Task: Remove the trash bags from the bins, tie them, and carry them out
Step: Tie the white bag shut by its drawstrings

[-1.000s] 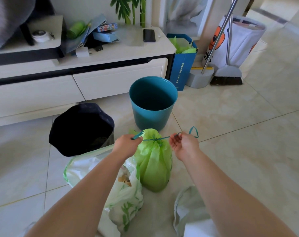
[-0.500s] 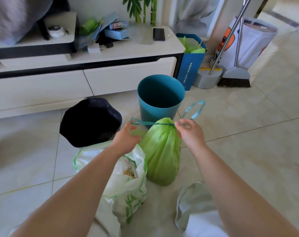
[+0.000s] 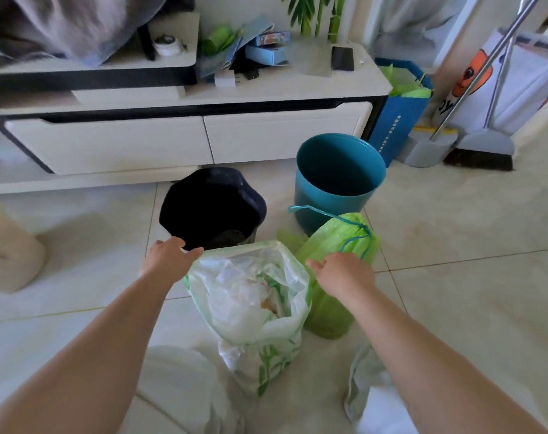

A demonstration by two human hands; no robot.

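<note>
white bag [image 3: 253, 296] open between hands; left fingers [image 3: 185, 252] at rim.

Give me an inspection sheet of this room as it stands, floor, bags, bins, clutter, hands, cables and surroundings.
Surface: pale tiled floor, bare around the bins.
Job's things: green bag drawn shut with a teal drawstring; white bag open, trash showing; teal bin without a bag; black bin dark inside, contents unclear.
Clutter: phone, boxes and small items on the TV cabinet.
Hands: left hand at the white bag's rim; right hand open at the other side.
Cables: white plug adapter on the cabinet; no cord seen.
Surroundings: blue paper bag, broom, plant stems.
</note>
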